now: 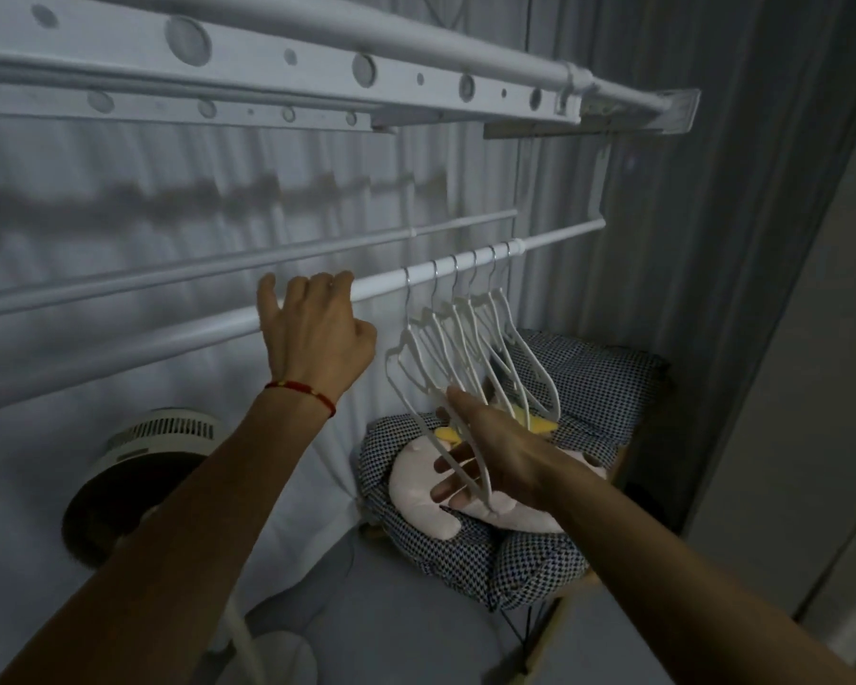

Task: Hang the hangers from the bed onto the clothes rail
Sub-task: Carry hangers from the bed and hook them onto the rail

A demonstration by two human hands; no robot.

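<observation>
Several white hangers [470, 353] hang by their hooks on the white clothes rail [169, 338], bunched toward its right end. My left hand [312, 328] rests on the rail just left of them, fingers curled over the bar and a red string on the wrist. My right hand [485, 457] is lower, behind the bottom of the nearest hanger, with straight spread fingers touching its lower arm. No hanger is gripped.
A second thinner rail [218, 267] runs behind the first, and a perforated white frame [268, 66] spans above. Below lie a checked pillow [589, 388], a pale plush toy [426, 491] and the bed sheet [391, 610]. A round fan [134, 467] stands at lower left.
</observation>
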